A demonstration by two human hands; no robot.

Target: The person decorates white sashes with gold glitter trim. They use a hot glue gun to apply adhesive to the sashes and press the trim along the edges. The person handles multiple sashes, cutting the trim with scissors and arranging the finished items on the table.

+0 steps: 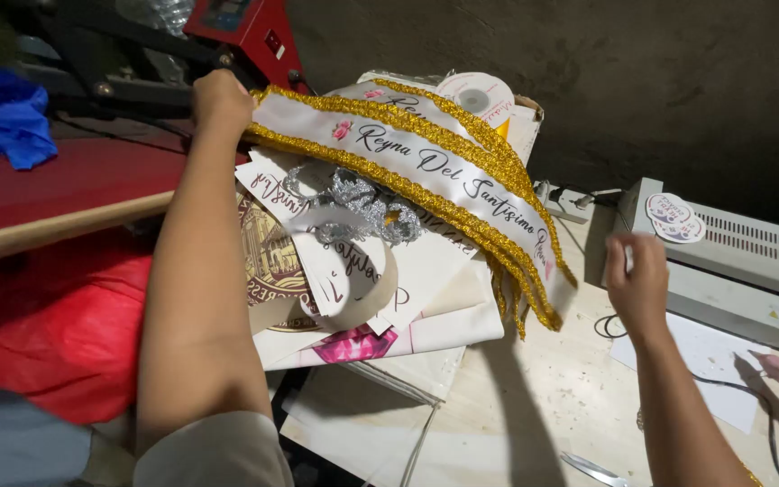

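I see the white sash [426,167] with gold glitter trim draped across a heap of printed sheets [426,289] on the counter [543,397], its upper end bunched under my left grip [220,97], which is clenched on that end near the red press [245,32]. The sash's lower end hangs just left of my right grip [637,280], which pinches a small white piece I cannot identify, clear of the sash. Silver tinsel [362,203] lies beneath the sash. A white laminator [741,271] sits beyond the right grip, round stickers [675,218] on top.
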